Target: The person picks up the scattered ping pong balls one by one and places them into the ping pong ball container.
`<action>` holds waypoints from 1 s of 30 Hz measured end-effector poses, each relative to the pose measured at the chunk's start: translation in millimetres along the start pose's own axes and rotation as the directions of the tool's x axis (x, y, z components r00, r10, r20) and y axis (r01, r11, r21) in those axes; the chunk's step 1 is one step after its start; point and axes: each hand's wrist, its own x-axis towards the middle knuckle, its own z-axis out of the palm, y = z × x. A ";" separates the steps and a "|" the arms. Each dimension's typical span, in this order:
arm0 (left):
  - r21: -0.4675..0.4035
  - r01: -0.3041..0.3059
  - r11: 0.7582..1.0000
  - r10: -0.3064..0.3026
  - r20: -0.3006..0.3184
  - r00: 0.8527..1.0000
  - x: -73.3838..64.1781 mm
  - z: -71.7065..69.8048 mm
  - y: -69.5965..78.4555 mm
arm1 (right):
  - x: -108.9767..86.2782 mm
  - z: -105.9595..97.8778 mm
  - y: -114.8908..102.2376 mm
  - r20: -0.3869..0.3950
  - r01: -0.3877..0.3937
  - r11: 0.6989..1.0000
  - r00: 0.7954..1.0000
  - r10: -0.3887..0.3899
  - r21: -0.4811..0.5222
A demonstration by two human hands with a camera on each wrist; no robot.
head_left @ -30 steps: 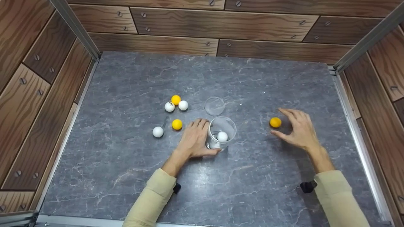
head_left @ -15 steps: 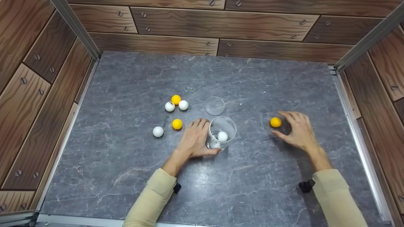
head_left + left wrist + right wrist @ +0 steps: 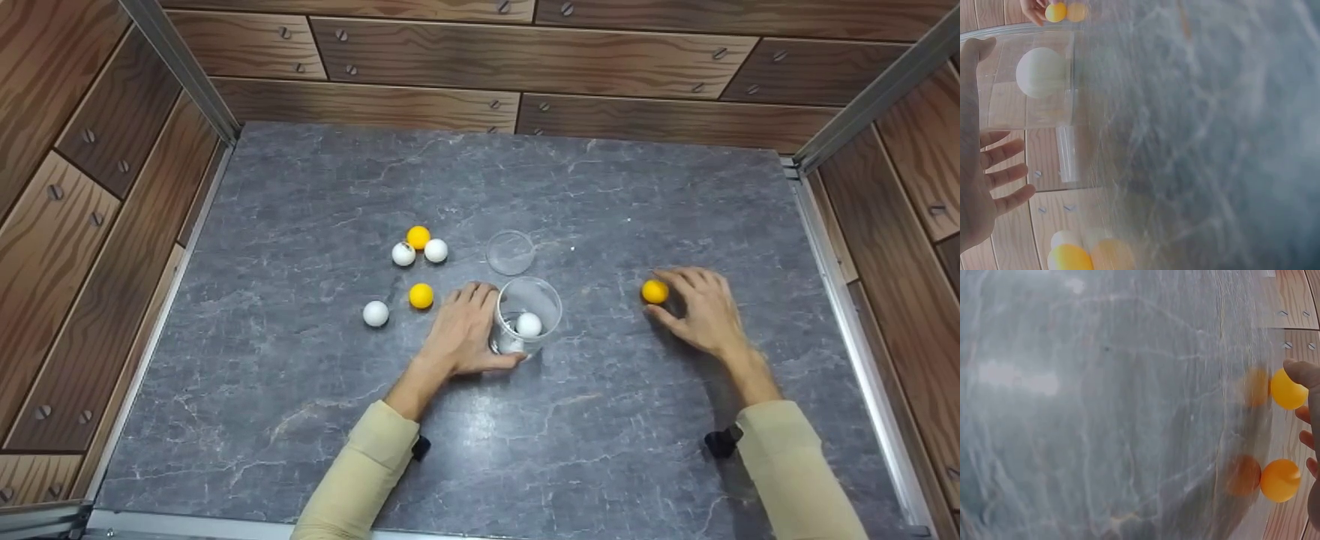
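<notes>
"Right hand (image 3: 703, 313)?"
"Thumb and fingers bracket an orange ball (image 3: 655, 292) on the table (image 3: 600, 465); can't tell if pinched."
"Left hand (image 3: 466, 330)?"
"Wraps the upright clear cup (image 3: 529, 296), white ball (image 3: 529, 324) inside."

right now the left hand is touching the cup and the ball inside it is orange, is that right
Not quite: the ball inside the cup is white, not orange, as the head view shows. The left hand is touching the cup, as you said.
</notes>
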 end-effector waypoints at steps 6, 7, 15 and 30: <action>0.000 0.002 1.000 -0.002 0.007 1.000 -0.1 -0.5 0.0 | 1.3 3.1 1.2 -0.010 0.020 1.000 1.000 -0.020 -0.009; 0.002 0.002 1.000 -0.002 0.008 1.000 -0.1 -0.6 0.1 | 1.2 3.9 1.5 -0.012 0.023 1.000 1.000 -0.023 -0.009; 0.015 0.004 1.000 -0.004 0.011 1.000 0.2 -0.4 0.4 | 0.0 8.1 2.8 -0.035 0.048 0.998 0.998 -0.049 -0.027; 0.008 0.008 1.000 -0.009 0.014 1.000 0.3 0.2 -0.3 | 3.2 9.3 -1.6 -0.066 0.054 0.998 0.996 -0.055 -0.010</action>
